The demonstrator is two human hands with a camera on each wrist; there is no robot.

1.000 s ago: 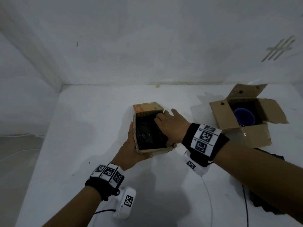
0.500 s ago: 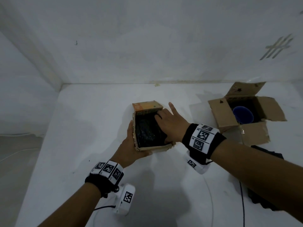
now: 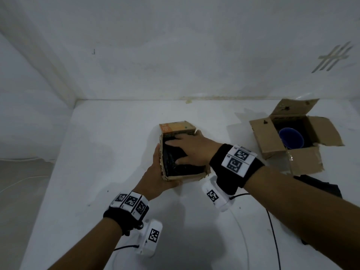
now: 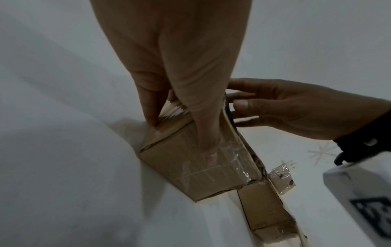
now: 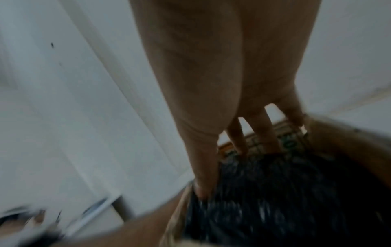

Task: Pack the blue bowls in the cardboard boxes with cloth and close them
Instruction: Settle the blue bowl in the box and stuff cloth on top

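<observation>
Right hand [image 3: 191,151] has slid flat across the cloth [image 3: 175,169], fingers straight, pressing; left hand [image 3: 155,176] clamps the box [image 3: 183,177] by its side; I'd tuck edges under the rim before folding flaps; a bowl [image 3: 291,141] sits in the second box [image 3: 303,161], right of that hand.

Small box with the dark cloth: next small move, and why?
Probably lift the right hand out and fold the orange flap down. That hand lies flat on the dark cloth, which appears tucked within the rim of the small box. The left hand holds the box's side, and the flap stands open at the far end.
</observation>
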